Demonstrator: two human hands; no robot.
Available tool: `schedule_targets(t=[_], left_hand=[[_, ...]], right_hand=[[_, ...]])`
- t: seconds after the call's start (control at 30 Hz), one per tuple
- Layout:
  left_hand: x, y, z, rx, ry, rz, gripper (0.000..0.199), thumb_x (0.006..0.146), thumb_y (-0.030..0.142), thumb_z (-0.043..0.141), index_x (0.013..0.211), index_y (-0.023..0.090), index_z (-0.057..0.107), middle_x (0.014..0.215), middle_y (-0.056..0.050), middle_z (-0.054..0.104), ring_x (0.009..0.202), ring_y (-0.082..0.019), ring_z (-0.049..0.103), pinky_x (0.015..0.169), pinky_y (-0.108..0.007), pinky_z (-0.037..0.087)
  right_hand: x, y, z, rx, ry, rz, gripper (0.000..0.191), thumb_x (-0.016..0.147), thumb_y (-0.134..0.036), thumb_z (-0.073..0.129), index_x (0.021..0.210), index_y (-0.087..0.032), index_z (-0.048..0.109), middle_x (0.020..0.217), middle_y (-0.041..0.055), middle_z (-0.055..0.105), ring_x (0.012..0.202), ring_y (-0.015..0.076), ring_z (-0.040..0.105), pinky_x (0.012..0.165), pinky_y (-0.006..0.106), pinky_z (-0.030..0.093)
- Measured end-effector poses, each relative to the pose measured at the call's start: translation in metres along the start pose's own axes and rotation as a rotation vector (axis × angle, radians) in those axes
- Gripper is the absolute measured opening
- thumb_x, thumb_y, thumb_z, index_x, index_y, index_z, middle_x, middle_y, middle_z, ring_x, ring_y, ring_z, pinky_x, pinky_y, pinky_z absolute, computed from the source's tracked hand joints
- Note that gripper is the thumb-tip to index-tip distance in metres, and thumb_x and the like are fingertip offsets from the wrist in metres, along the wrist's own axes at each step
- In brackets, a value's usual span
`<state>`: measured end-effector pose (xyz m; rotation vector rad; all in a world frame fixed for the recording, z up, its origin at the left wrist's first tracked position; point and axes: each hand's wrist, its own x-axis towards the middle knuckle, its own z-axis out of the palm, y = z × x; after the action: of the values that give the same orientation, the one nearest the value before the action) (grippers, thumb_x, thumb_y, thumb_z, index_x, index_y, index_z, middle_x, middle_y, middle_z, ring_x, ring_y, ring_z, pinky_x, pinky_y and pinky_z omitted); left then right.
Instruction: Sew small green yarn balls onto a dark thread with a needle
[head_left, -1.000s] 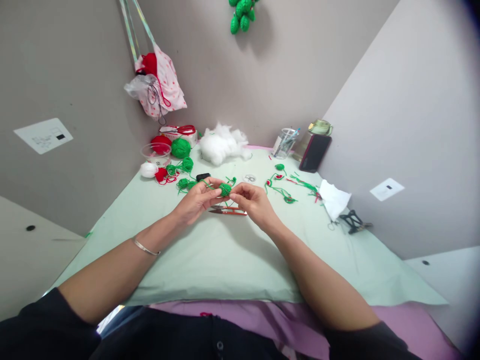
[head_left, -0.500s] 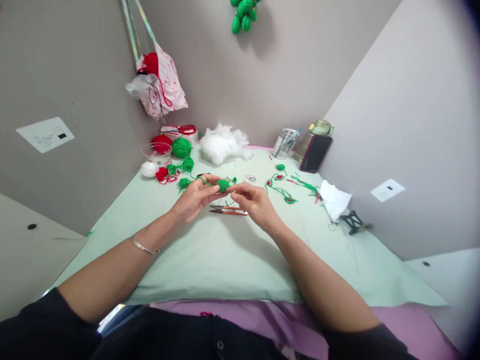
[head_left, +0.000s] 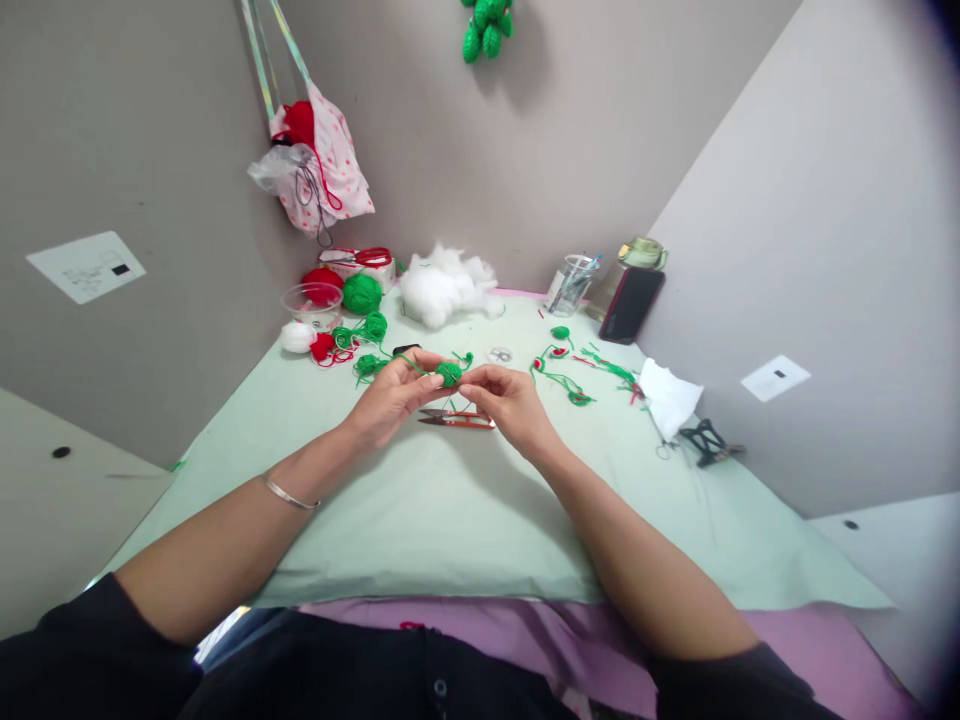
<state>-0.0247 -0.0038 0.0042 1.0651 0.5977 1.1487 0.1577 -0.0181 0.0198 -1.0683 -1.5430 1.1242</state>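
Between my hands, above the middle of the table, is a small green crocheted piece. My left hand grips it between thumb and fingers, with a green yarn strand running back over the fingers. The fingers of my right hand are pinched together at the piece's right edge; whatever they hold is too small to make out. Thread snips with orange handles lie on the table just below the hands, their dark blades pointing left.
White stuffing sits at the back. Green yarn balls and a clear tub stand back left. Small green-and-red pieces lie on the right, near a phone, a clear cup and white paper.
My right hand has shifted slightly left, closer to the green piece, and its fingers have closed together more. The green piece has moved very slightly right.
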Motion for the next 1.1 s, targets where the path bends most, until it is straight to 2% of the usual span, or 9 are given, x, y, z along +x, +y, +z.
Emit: schedule_targets(t=[0.27,0.37,0.5,0.57,0.7,0.8,0.87,1.0,1.1], left_hand=[[0.002,-0.01,-0.004,0.38,-0.026,0.129,0.028,0.079,0.033,0.076,0.097,0.016,0.064,0.096,-0.004,0.067,0.091,-0.017,0.063,0.085,-0.031,0.049],[0.0,-0.01,-0.003,0.426,-0.02,0.13,0.028,0.08,0.034,0.074,0.099,0.016,0.064,0.092,-0.003,0.064,0.087,-0.016,0.061,0.079,-0.028,0.049],[-0.001,-0.011,-0.001,0.432,-0.061,0.016,0.032,0.078,0.037,0.074,0.1,0.017,0.062,0.09,-0.002,0.062,0.079,-0.015,0.059,0.072,-0.027,0.048],[-0.001,-0.012,-0.001,0.454,-0.087,-0.027,0.033,0.078,0.037,0.074,0.101,0.017,0.063,0.089,-0.002,0.062,0.076,-0.014,0.058,0.072,-0.028,0.048],[0.001,-0.015,-0.004,0.497,-0.107,-0.066,0.038,0.079,0.04,0.073,0.109,0.018,0.064,0.096,-0.004,0.064,0.083,-0.015,0.059,0.076,-0.029,0.048],[0.003,-0.017,-0.008,0.495,-0.099,-0.086,0.042,0.079,0.043,0.072,0.112,0.018,0.063,0.102,-0.006,0.065,0.089,-0.017,0.06,0.079,-0.031,0.049],[0.003,-0.017,-0.009,0.502,-0.114,-0.109,0.042,0.08,0.045,0.072,0.111,0.017,0.065,0.1,-0.007,0.065,0.087,-0.018,0.06,0.08,-0.033,0.05],[0.003,-0.016,-0.009,0.499,-0.138,-0.146,0.042,0.078,0.045,0.073,0.108,0.016,0.068,0.094,-0.006,0.066,0.082,-0.018,0.062,0.08,-0.035,0.051],[0.003,-0.013,-0.007,0.425,-0.121,-0.154,0.04,0.075,0.043,0.077,0.103,0.017,0.07,0.091,-0.006,0.068,0.079,-0.018,0.063,0.078,-0.035,0.052]], right_hand=[[-0.001,0.003,0.001,0.087,-0.005,0.059,0.023,0.075,-0.036,0.07,0.081,-0.019,0.055,0.068,-0.0023,0.06,0.061,0.0135,0.063,0.061,0.029,0.055],[-0.004,0.003,0.003,-0.101,0.02,-0.015,0.015,0.083,-0.034,0.063,0.084,-0.02,0.059,0.07,-0.0007,0.062,0.066,0.0147,0.064,0.066,0.03,0.055],[-0.004,0.0,0.002,-0.354,0.084,-0.188,0.008,0.083,-0.027,0.063,0.08,-0.02,0.065,0.076,0.0016,0.064,0.068,0.0138,0.058,0.066,0.028,0.049],[-0.002,-0.005,-0.004,-0.288,0.111,-0.202,0.009,0.081,-0.027,0.065,0.077,-0.019,0.066,0.079,0.0024,0.066,0.066,0.0127,0.058,0.062,0.027,0.047],[0.003,-0.02,-0.03,0.081,0.138,-0.081,0.025,0.083,-0.042,0.065,0.08,-0.02,0.055,0.074,0.001,0.068,0.049,0.011,0.058,0.042,0.023,0.04],[0.004,-0.03,-0.054,0.249,0.128,-0.044,0.039,0.08,-0.054,0.069,0.08,-0.02,0.05,0.063,-0.0023,0.063,0.045,0.0106,0.057,0.041,0.021,0.042],[0.006,-0.033,-0.069,0.293,0.197,-0.1,0.042,0.078,-0.056,0.072,0.079,-0.021,0.049,0.059,-0.0052,0.058,0.047,0.0098,0.058,0.046,0.021,0.046],[0.009,-0.034,-0.089,0.274,0.475,-0.359,0.036,0.084,-0.053,0.067,0.081,-0.023,0.047,0.055,-0.008,0.043,0.071,0.0136,0.068,0.068,0.025,0.056],[0.011,-0.032,-0.09,0.152,0.54,-0.443,0.029,0.09,-0.051,0.058,0.084,-0.025,0.046,0.058,-0.007,0.042,0.08,0.0152,0.069,0.079,0.03,0.055]])
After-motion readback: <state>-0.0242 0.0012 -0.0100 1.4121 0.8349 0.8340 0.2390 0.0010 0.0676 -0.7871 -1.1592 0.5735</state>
